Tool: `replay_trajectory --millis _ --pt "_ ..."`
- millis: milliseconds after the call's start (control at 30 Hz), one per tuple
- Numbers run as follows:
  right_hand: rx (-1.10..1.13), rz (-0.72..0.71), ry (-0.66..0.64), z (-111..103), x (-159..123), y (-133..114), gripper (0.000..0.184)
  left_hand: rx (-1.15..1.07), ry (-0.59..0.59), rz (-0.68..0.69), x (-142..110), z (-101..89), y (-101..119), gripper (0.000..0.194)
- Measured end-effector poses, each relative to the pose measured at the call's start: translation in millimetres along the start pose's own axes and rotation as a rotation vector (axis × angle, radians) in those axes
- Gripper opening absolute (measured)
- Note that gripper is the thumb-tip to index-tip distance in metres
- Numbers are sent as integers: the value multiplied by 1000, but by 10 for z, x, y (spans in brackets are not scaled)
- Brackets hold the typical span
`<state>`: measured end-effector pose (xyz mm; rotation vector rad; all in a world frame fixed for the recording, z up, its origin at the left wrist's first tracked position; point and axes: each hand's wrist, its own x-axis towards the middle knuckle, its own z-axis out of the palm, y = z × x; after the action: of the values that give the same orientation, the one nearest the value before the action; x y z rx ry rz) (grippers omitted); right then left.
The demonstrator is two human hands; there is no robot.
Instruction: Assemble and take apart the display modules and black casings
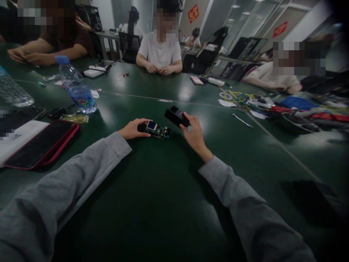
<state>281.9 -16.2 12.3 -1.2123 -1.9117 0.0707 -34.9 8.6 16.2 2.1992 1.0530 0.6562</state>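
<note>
My left hand [134, 129] grips one end of a green circuit board [160, 133] that carries a small display screen [151, 126]. Thumb and fingers close on the black part at its left end. Just right of it, my right hand [194, 131] holds a black rectangular casing [174, 115] by its near right end, tilted and raised a little. A window and small keypad-like marks show on the casing's top face. Board and casing are apart. Both hands are over the dark green table [152, 196].
On the left are a water bottle [77, 91], a phone in a red case [40, 143] and a yellowish packet [75, 118]. A wrench [242, 120] lies right, near tangled cables [240, 97]. Several people sit around the table, one across in a white shirt [159, 51].
</note>
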Motion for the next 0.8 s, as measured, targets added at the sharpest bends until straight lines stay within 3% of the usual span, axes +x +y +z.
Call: replay_trajectory --millis 200,800 --pt "-66 91 -66 36 -49 236 49 5 -15 -23 3 9 7 72" --pt "-118 104 -92 49 -60 230 52 -1 -6 -21 1 13 25 74"
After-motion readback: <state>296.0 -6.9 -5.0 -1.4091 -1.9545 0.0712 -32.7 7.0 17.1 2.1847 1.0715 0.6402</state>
